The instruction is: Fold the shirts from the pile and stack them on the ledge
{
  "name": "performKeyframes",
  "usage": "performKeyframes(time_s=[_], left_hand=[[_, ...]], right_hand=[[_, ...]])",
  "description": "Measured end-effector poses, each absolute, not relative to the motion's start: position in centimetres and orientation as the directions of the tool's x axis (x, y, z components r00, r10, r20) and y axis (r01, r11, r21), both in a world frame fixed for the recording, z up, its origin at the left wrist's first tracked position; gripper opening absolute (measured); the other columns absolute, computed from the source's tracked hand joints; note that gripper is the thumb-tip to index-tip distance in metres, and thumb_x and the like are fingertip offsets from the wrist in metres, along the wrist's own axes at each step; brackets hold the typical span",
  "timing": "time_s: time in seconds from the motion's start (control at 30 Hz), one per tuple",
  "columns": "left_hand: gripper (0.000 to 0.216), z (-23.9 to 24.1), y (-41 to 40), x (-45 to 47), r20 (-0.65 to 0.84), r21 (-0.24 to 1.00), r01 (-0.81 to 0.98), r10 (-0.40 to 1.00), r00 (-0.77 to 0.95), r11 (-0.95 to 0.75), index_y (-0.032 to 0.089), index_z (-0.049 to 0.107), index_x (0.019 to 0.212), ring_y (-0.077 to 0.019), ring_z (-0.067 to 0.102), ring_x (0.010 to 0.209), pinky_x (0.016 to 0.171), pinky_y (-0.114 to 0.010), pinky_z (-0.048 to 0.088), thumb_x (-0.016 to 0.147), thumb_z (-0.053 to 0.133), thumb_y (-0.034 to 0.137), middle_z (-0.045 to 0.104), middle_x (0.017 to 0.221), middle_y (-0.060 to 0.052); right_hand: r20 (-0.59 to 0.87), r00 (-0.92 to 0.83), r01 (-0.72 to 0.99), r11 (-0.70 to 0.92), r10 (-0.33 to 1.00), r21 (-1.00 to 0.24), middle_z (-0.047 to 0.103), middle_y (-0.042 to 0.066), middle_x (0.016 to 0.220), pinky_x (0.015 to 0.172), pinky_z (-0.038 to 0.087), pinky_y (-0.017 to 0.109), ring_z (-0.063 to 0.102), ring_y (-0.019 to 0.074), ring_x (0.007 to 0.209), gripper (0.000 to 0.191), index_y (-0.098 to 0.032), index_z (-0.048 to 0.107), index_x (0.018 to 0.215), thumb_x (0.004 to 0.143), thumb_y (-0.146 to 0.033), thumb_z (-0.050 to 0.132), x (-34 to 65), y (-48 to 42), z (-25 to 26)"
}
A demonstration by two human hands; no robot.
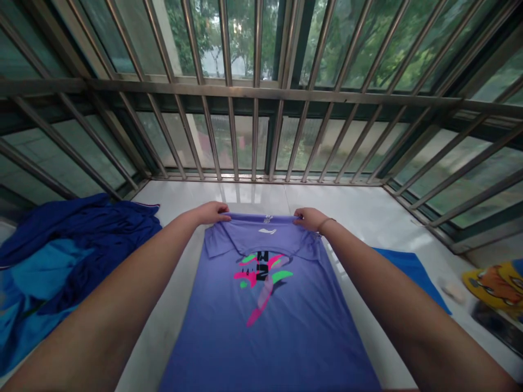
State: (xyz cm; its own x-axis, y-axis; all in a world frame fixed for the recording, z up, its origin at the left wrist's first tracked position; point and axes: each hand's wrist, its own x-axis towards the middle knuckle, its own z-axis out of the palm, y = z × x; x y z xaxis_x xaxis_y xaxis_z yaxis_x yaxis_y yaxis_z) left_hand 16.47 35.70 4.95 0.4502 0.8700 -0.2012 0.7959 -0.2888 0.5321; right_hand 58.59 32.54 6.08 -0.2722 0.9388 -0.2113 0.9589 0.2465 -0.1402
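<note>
A purple T-shirt (229,321) with a pink, green and black print lies spread on the white tiled ledge, its collar end pointing away from me. My left hand (212,212) pinches the left end of its far edge between thumb and fingers. At the right end of that same edge, my right hand (310,219) has a similar pinch, with a thin band round the wrist. The far edge looks drawn straight between the two hands. The shirt's near end runs out of view at the bottom.
Dark blue and bright blue clothes (81,234) are heaped on the left. A flat blue cloth (412,275) lies on the right, partly behind my forearm. A yellow printed item (496,283) and a dark object (496,326) sit farther right. Metal bars (261,95) enclose the white ledge (343,204).
</note>
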Motion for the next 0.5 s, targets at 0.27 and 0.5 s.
performKeyframes(time_s=[0.27, 0.5], left_hand=[[0.020, 10.4, 32.6, 16.3, 0.226, 0.291, 0.832, 0.879, 0.420, -0.473, 0.022, 0.072, 0.096, -0.0243, 0.067, 0.089, 0.080, -0.034, 0.046, 0.092, 0.064, 0.040, 0.075, 0.094, -0.006], [0.014, 3.7, 17.4, 14.8, 0.173, 0.225, 0.782, 0.814, 0.554, -0.581, 0.026, 0.074, 0.104, -0.0264, 0.071, 0.104, 0.098, -0.041, 0.052, 0.096, 0.064, 0.022, 0.078, 0.106, -0.007]], right_hand=[[0.187, -0.273, 0.948, 0.297, 0.944, -0.115, 0.077, 0.013, 0.111, 0.094, 0.045, 0.036, 0.064, 0.0273, 0.106, 0.019, -0.018, 0.074, 0.116, 0.104, -0.027, 0.062, 59.8, 28.8, 10.6], [0.280, -0.579, 0.782, 0.619, 0.766, -0.077, 0.072, 0.008, 0.104, 0.105, 0.045, 0.044, 0.063, 0.0265, 0.103, 0.016, -0.023, 0.075, 0.112, 0.101, -0.017, 0.064, 61.9, 15.0, 5.0]])
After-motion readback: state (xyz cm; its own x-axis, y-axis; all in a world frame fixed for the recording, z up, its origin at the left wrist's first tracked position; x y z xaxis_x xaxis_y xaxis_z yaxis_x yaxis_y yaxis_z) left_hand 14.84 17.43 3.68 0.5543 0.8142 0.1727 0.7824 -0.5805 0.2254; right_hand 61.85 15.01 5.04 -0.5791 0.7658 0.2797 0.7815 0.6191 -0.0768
